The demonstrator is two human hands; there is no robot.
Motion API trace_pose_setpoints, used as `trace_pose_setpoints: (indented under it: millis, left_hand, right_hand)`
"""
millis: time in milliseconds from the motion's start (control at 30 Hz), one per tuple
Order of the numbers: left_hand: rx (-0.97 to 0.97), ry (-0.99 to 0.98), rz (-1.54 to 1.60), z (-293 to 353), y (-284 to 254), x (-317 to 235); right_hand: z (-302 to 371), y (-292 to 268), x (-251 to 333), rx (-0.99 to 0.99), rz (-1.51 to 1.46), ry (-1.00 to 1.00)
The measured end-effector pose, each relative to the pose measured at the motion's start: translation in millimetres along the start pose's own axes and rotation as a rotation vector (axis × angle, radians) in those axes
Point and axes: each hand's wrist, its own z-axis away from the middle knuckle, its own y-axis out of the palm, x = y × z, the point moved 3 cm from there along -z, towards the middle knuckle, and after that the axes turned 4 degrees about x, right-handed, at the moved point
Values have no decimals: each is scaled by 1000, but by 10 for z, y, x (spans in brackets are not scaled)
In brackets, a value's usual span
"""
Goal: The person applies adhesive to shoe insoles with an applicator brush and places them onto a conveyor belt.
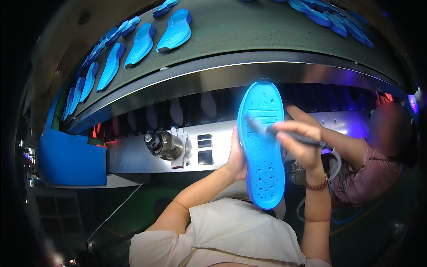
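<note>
From afar, I watch the left hand (238, 155) grip a blue sole (263, 149) by its left edge, near side of the green belt (249, 33), patterned face apparently upturned for the right hand (307, 149), closed around a black-handled tool (297, 136).

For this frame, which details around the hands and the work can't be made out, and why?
All in the head view:
Left hand: most fingers are hidden behind the bright blue, foot-shaped sole.
That sole's far face: turned away from the camera.
Slim, dark-handled tool in the right hand: motion blur hides its tip's shape and whether it touches the sole.
Heaped blue soles, upper right: overlap hides their number.
</note>
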Motion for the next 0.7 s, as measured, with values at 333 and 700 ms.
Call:
trace_pose_setpoints:
  millis: [333, 700]
  left_hand:
    - [-63, 212, -286, -119, 81, -232]
    - [19, 568, -187, -256, 319, -636]
  right_hand:
    - [177, -1, 132, 199, 137, -181]
    - [336, -200, 144, 204, 1, -148]
